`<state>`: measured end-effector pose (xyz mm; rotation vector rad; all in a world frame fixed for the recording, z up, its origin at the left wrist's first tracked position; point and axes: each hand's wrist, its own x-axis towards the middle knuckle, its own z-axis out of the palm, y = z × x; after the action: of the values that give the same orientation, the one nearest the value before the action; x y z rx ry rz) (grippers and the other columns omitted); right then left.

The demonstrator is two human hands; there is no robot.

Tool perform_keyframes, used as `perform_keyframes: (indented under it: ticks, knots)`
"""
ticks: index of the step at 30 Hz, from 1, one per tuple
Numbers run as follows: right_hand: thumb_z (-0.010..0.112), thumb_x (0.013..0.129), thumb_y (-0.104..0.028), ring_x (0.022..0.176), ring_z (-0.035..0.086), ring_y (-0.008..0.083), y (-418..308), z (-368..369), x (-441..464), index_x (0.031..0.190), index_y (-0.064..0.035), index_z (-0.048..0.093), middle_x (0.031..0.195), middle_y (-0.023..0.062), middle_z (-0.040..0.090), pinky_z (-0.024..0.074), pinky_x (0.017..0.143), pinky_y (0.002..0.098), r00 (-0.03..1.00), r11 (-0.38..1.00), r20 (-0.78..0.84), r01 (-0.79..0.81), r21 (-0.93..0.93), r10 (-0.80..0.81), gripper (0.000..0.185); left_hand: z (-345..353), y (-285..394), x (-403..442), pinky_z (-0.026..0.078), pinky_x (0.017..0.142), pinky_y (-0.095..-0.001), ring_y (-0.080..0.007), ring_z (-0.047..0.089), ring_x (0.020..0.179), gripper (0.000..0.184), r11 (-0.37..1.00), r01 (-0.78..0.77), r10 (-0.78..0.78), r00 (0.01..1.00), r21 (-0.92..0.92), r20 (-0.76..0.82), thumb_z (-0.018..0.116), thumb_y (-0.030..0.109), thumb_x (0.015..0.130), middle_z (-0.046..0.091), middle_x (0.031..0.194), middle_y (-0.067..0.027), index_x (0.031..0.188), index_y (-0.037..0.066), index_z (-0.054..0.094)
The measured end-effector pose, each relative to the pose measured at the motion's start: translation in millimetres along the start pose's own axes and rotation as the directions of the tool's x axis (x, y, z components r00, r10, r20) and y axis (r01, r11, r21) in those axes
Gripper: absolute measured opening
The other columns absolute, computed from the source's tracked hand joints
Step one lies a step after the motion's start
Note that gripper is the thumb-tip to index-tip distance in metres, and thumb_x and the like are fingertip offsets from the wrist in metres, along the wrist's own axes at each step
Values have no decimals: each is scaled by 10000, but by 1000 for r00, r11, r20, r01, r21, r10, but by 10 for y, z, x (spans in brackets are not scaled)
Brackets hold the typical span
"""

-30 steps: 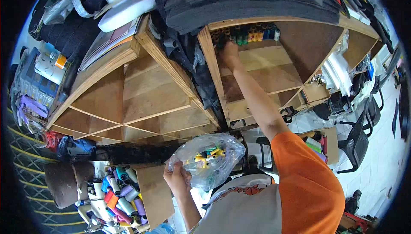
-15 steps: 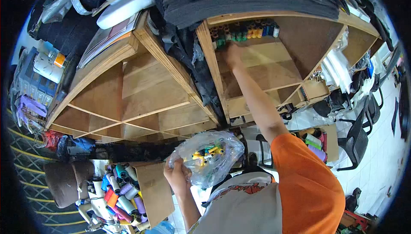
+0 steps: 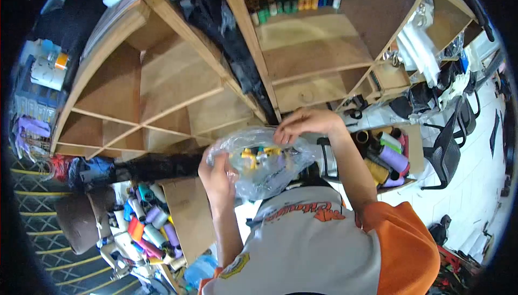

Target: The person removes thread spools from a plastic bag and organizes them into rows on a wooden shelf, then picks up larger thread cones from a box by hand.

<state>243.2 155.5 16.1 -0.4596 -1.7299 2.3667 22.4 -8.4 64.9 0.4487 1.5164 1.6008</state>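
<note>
A clear plastic bag (image 3: 259, 179) holds several small thread spools (image 3: 251, 158), some of them yellow. Its left rim is gripped by my left hand (image 3: 217, 179), whose fingers are closed on the plastic. My right hand (image 3: 302, 125) is at the bag's upper right edge, palm down with bent fingers; whether they pinch anything is hidden. In the upper right shelf compartment, a row of small spools (image 3: 294, 5) in white, green, orange and blue stands along the back.
Wooden shelving (image 3: 183, 100) spans the view ahead. A box of large thread cones (image 3: 394, 157) sits at the right, another box (image 3: 189, 214) beside piled cones at lower left. A black chair (image 3: 445, 157) stands on the tiled floor at far right.
My right hand has come down from the shelf's spool row to the bag. The view has tilted downward. My left hand still holds the bag.
</note>
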Motion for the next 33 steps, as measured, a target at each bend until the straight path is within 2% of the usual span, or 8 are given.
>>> perform_keyframes:
  ticks: [3,7,10,11,18,29,32,33]
  knots:
    - [562,899,-256,912,633,209,207,345,26,1107,23,615,1004,139,656,511,804,309,997,992,69,27,-127,-18,351,73,0,-4,277,345,-211,-39,369,404,276,1000,11,-10,999,-11,43,520,23,846,447,569,21,1113,-43,545]
    - [510,930,-264,896,640,193,114,581,-91,1147,33,578,989,147,660,504,801,287,952,948,299,-150,282,62,374,158,54,-60,273,340,-212,-43,368,396,289,998,17,-12,997,-60,78,503,-7,837,462,566,13,1118,-49,549]
    - [520,910,-255,956,622,261,164,877,125,1195,10,541,1042,143,643,509,834,325,991,998,-130,-8,-54,0,390,203,85,-125,279,337,-212,-43,370,392,283,1000,-16,17,992,-7,122,512,-3,833,474,569,7,1109,-46,557]
    - [483,911,-181,935,615,280,313,889,254,1215,-24,527,1055,133,636,470,815,373,950,795,-312,-187,-577,-3,345,222,83,-153,286,338,-213,-43,374,392,284,1000,-4,6,993,-17,121,516,-2,831,479,572,4,1109,-45,558]
    - [496,883,-221,1006,584,306,1611,638,652,1249,-36,474,1128,168,591,463,854,381,862,563,-507,-422,-711,6,411,283,103,-349,290,323,-211,-53,366,366,291,1000,3,-2,982,-2,186,494,-3,837,502,594,-21,1120,-42,550]
    - [520,855,-255,1045,567,325,1688,806,782,1284,-46,410,1163,191,568,453,882,391,894,418,-448,-398,-817,-24,489,33,42,-346,270,302,-211,-53,361,366,301,998,-26,31,995,-50,95,517,19,847,509,628,-31,1142,-36,537]
    - [564,840,-266,1007,585,319,1290,884,613,1248,-60,435,1125,183,585,443,853,408,989,606,-94,-143,-783,112,475,-81,52,-315,272,304,-208,-53,356,366,315,997,-46,48,998,-65,35,530,34,837,507,632,-28,1145,-33,538]
    - [596,836,-253,938,605,312,823,1042,408,1153,-48,520,1090,180,598,455,804,391,985,630,-143,-169,-758,94,385,-80,61,-302,272,304,-205,-50,354,366,328,997,-45,44,999,-57,-16,536,52,828,502,627,-21,1144,-32,541]
